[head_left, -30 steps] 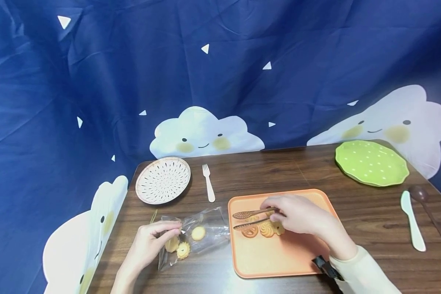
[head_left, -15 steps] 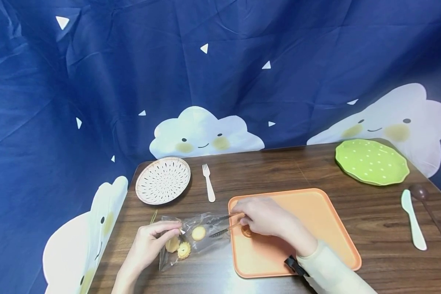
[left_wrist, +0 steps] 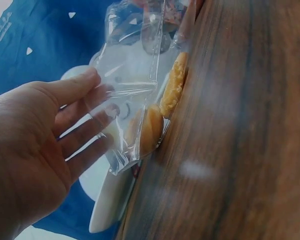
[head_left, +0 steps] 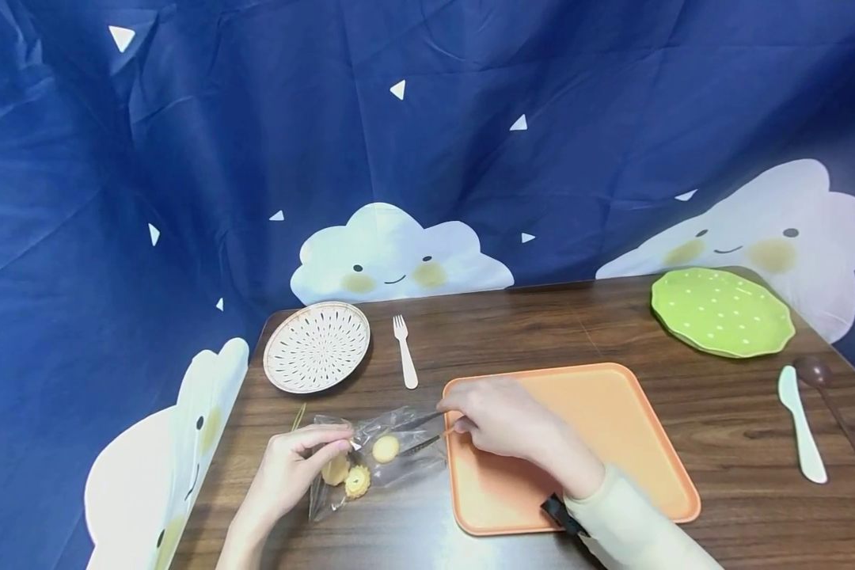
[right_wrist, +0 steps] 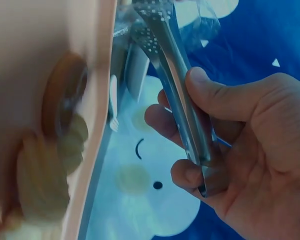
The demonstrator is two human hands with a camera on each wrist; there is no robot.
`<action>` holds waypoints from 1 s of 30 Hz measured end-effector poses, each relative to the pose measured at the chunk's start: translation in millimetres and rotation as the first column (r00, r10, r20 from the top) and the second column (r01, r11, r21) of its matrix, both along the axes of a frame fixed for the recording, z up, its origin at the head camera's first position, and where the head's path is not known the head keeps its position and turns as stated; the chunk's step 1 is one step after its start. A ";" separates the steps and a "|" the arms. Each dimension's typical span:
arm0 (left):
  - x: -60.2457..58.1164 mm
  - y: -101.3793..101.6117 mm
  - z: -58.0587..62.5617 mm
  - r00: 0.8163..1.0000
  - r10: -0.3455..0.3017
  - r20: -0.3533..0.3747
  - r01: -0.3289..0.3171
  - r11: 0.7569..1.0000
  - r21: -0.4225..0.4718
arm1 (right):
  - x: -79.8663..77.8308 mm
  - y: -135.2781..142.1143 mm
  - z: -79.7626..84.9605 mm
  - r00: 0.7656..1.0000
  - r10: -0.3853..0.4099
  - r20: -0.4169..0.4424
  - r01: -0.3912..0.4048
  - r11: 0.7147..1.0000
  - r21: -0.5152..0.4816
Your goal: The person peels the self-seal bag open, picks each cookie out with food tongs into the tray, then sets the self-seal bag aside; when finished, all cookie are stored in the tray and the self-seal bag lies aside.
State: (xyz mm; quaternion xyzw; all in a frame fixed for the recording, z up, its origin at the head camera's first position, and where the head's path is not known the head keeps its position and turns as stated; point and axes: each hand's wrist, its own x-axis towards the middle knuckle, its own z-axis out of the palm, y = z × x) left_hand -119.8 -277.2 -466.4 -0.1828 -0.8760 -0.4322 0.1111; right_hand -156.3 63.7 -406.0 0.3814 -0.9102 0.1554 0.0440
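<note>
at the back we see a dark blue cloth point(head_left: 427, 119) printed with clouds, and before it the brown worktop point(head_left: 527, 336). on this, near and right of the middle, lies the orange tray point(head_left: 634, 459). the green plate point(head_left: 723, 313) is far right, the white patterned plate point(head_left: 317, 348) far left. the clear bag point(head_left: 406, 473) lies near, left of the tray and between the two hands, its long axis going roughly left to right.

the left hand point(head_left: 294, 463) pinches the bag at its left part. the right hand point(head_left: 502, 416), above the tray's left edge, holds the tongs point(right_wrist: 170, 52), which point left, almost along the bag's axis; we judge this alignment decisive. the tips seem to be inside the bag; if they grip something, we cannot tell.

smallest, a pale round cookie point(head_left: 385, 449) lies in the bag, just left of the tips; a flower-shaped cookie point(head_left: 358, 481) is nearer to the left hand. the right wrist view shows more cookies point(right_wrist: 42, 180) on the tray, blurred.
</note>
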 end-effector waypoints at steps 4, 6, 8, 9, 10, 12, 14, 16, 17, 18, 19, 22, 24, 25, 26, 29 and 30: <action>0.6 0.7 0.0 1.000 0.003 -0.002 -0.003 1.000 -0.001 | 0.0 -12.7 -4.6 1.000 0.016 0.005 -0.016 1.000 0.018; 0.5 0.6 0.1 1.000 0.004 0.001 -0.004 1.000 0.001 | -0.2 -18.1 -6.7 1.000 0.025 0.003 -0.025 0.999 0.034; 0.6 0.6 0.2 1.000 0.003 -0.001 -0.003 1.000 0.001 | -0.3 -22.0 -8.8 1.000 0.027 -0.006 -0.027 0.998 0.049; 0.6 0.6 0.2 1.000 0.002 -0.003 -0.002 1.000 0.000 | -0.3 -23.5 -9.6 1.000 0.026 -0.008 -0.026 0.998 0.054; 0.5 0.6 0.2 1.000 0.001 -0.005 -0.001 1.000 -0.001 | -0.2 -24.8 -10.3 1.000 0.025 -0.011 -0.024 0.998 0.058; 0.4 0.5 0.3 1.000 0.002 -0.009 -0.002 1.000 -0.006 | -0.1 -26.8 -11.4 1.000 0.022 -0.008 -0.021 0.998 0.059; 0.1 0.2 0.0 1.000 0.005 -0.011 -0.005 1.000 -0.012 | 0.2 -28.1 -12.0 1.000 0.023 -0.007 -0.023 0.998 0.059; -0.2 0.0 -0.1 1.000 0.008 -0.012 -0.008 1.000 -0.015 | 0.5 -28.8 -12.6 1.000 0.028 -0.009 -0.027 0.998 0.055; -0.3 -0.2 -0.2 1.000 0.010 -0.011 -0.010 1.000 -0.016 | 0.5 -29.1 -13.0 0.999 0.031 -0.014 -0.030 0.998 0.049; -0.3 -0.2 -0.3 1.000 0.010 -0.011 -0.010 1.000 -0.018 | 0.6 -29.3 -13.3 0.999 0.034 -0.022 -0.033 0.998 0.044; -0.4 -0.4 -0.4 1.000 0.012 -0.009 -0.012 1.000 -0.018 | 0.6 -29.4 -13.9 0.999 0.036 -0.032 -0.035 0.999 0.040; -0.2 -0.7 -0.8 1.000 0.016 -0.004 -0.016 1.000 -0.021 | 0.5 -29.6 -15.2 0.998 0.042 -0.057 -0.040 0.999 0.032; -0.2 -1.0 -1.2 1.000 0.021 -0.001 -0.021 1.000 -0.024 | 0.5 -29.5 -15.5 0.997 0.044 -0.064 -0.043 0.999 0.027; -0.2 -1.2 -1.4 1.000 0.022 0.000 -0.022 0.999 -0.023 | 0.5 -29.3 -14.9 0.997 0.045 -0.067 -0.044 0.999 0.024; -0.2 -1.3 -1.5 1.000 0.023 0.000 -0.023 0.999 -0.024 | 0.5 -28.8 -14.1 0.996 0.046 -0.071 -0.044 0.999 0.020; -0.3 -1.2 -1.9 1.000 0.029 0.002 -0.029 0.999 -0.026 | 0.6 -24.6 -10.5 0.996 0.036 -0.084 -0.035 0.999 0.010; -0.3 -1.2 -2.0 1.000 0.029 0.002 -0.029 0.999 -0.025 | 0.7 -22.0 -8.2 0.996 0.028 -0.083 -0.028 1.000 0.003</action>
